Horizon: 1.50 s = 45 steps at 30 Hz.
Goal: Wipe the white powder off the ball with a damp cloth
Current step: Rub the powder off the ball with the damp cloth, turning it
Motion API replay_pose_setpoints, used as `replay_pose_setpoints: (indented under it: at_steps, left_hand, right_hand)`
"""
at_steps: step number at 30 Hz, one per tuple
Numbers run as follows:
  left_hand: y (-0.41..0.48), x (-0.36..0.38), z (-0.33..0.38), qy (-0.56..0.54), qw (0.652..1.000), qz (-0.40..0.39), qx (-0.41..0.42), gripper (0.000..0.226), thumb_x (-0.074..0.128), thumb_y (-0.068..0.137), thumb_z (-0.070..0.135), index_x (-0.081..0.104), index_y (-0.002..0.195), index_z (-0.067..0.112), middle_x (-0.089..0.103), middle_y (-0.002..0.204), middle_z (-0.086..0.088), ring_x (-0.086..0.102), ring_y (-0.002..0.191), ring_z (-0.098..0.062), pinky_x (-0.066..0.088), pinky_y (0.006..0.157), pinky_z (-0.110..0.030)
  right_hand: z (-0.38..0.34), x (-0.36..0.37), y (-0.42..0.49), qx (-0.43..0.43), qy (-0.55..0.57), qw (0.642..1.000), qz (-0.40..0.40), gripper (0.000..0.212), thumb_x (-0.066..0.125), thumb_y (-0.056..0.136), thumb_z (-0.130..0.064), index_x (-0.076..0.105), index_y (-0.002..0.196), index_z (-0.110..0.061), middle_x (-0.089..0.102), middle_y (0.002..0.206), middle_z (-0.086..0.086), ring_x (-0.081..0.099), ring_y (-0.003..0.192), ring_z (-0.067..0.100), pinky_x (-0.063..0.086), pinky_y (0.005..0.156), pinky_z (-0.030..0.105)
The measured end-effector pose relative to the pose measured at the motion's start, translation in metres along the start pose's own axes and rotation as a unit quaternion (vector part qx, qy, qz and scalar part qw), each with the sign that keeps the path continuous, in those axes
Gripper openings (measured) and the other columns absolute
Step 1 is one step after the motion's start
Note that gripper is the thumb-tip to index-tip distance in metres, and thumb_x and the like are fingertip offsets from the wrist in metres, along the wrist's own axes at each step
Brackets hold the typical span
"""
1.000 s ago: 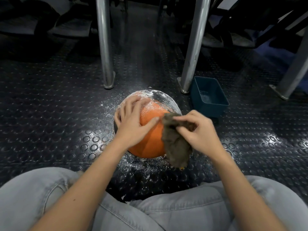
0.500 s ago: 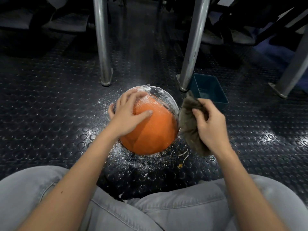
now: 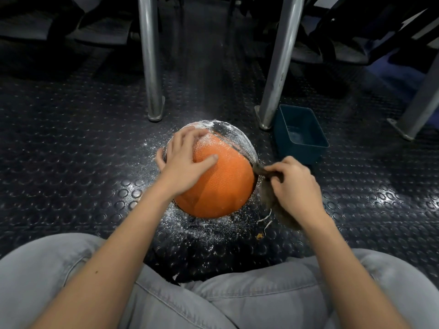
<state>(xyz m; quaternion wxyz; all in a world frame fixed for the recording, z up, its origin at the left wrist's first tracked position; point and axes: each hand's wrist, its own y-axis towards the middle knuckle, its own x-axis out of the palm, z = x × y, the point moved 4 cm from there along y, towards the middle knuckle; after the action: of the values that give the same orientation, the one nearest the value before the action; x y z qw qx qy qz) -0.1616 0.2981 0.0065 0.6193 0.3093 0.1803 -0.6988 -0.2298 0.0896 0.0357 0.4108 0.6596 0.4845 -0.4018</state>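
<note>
An orange and black ball (image 3: 221,186) sits on the dark studded floor in front of my knees. Its near orange side looks clean, while white powder still coats the far black part (image 3: 228,131). My left hand (image 3: 185,160) lies spread over the ball's top left, fingers straight and thumb pressing the orange panel. My right hand (image 3: 293,186) pinches a brown-grey damp cloth (image 3: 270,200) against the ball's right side; the cloth hangs down under the hand.
Spilled white powder (image 3: 209,229) rings the ball on the floor. A dark teal tub (image 3: 300,136) stands just right of the ball. Two metal legs (image 3: 152,67) (image 3: 278,74) rise behind it, a third (image 3: 420,103) at far right. My grey-trousered knees (image 3: 213,295) fill the bottom.
My right hand has carried the cloth from the ball's front to its right side. My left hand has stayed on top, and the view has shifted slightly.
</note>
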Motion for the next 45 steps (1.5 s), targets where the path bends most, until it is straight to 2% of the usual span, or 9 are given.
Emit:
replay_pose_setpoints:
  at_steps: [4,8,13,19,25,31,34,40,45]
  left_hand:
    - [-0.001,0.002,0.002,0.0,1.0,-0.001,0.009,0.067,0.042,0.065,0.068,0.036,0.128,0.046,0.026,0.142,0.012,0.021,0.138,-0.014,0.0,0.115,-0.05]
    - [0.0,0.004,0.005,0.003,1.0,-0.016,0.015,0.064,0.038,0.061,0.074,0.031,0.121,0.053,0.026,0.142,0.014,0.019,0.137,-0.011,-0.002,0.113,-0.05]
    - [0.0,0.007,0.008,0.012,0.999,-0.022,0.024,0.062,0.043,0.068,0.068,0.033,0.126,0.05,0.023,0.145,0.014,0.016,0.139,-0.011,-0.005,0.114,-0.052]
    - [-0.001,0.007,0.007,0.028,0.999,-0.017,0.021,0.068,0.043,0.068,0.068,0.035,0.131,0.045,0.022,0.147,0.014,0.015,0.139,-0.01,-0.005,0.115,-0.052]
    - [-0.002,0.004,0.002,0.015,1.0,-0.016,0.015,0.071,0.031,0.055,0.079,0.029,0.121,0.054,0.022,0.145,0.015,0.017,0.138,-0.01,-0.004,0.113,-0.05]
    - [-0.001,0.003,-0.001,0.018,1.0,0.012,0.006,0.078,0.032,0.056,0.077,0.037,0.128,0.047,0.026,0.142,0.015,0.021,0.136,-0.011,-0.002,0.113,-0.048]
    - [-0.001,0.002,-0.002,0.016,1.0,0.015,0.001,0.08,0.033,0.056,0.077,0.038,0.129,0.047,0.026,0.142,0.015,0.023,0.135,-0.011,-0.002,0.114,-0.049]
    - [0.0,0.002,-0.002,0.006,1.0,0.013,-0.002,0.08,0.034,0.056,0.078,0.037,0.13,0.047,0.024,0.143,0.016,0.021,0.135,-0.01,-0.003,0.113,-0.05]
    - [0.0,-0.003,-0.003,0.002,1.0,0.015,-0.015,0.068,0.045,0.066,0.067,0.038,0.131,0.045,0.026,0.144,0.014,0.022,0.136,-0.012,-0.002,0.115,-0.049]
  right_hand:
    - [-0.017,-0.015,0.002,-0.061,0.119,0.979,0.152,0.026,0.057,0.089,-0.008,0.069,0.11,-0.018,0.054,0.099,-0.003,0.051,0.085,0.01,0.04,0.073,0.027]
    - [-0.034,0.008,-0.006,-0.128,0.108,0.982,0.091,0.026,0.059,0.087,-0.007,0.07,0.108,-0.018,0.055,0.101,-0.003,0.056,0.081,0.018,0.048,0.068,0.034]
    - [-0.004,0.009,0.001,-0.016,0.025,1.0,0.008,0.029,0.051,0.092,-0.012,0.067,0.113,-0.024,0.053,0.106,-0.003,0.055,0.094,0.022,0.044,0.073,0.036]
    - [-0.025,-0.008,-0.004,-0.092,0.12,0.98,0.127,0.026,0.057,0.088,-0.007,0.069,0.109,-0.018,0.056,0.099,-0.004,0.054,0.086,0.013,0.042,0.072,0.028]
    - [0.002,0.009,0.001,-0.008,0.019,1.0,-0.013,0.029,0.053,0.092,-0.012,0.066,0.114,-0.026,0.053,0.106,-0.003,0.055,0.098,0.022,0.044,0.077,0.036]
    - [-0.019,-0.01,-0.002,-0.079,0.134,0.979,0.13,0.026,0.057,0.089,-0.009,0.068,0.11,-0.019,0.051,0.096,-0.008,0.05,0.085,0.008,0.043,0.075,0.029]
    - [-0.031,0.009,-0.008,-0.126,0.147,0.979,0.056,0.026,0.058,0.088,-0.007,0.069,0.108,-0.02,0.048,0.097,-0.011,0.053,0.087,0.011,0.046,0.075,0.032]
    - [0.007,0.008,0.001,0.01,0.021,1.0,-0.001,0.028,0.053,0.091,-0.012,0.066,0.112,-0.026,0.052,0.105,-0.002,0.055,0.097,0.024,0.042,0.075,0.034]
    - [-0.018,0.008,-0.004,-0.108,0.164,0.98,0.023,0.026,0.061,0.083,-0.004,0.07,0.102,-0.019,0.054,0.095,-0.006,0.055,0.09,0.013,0.044,0.077,0.029]
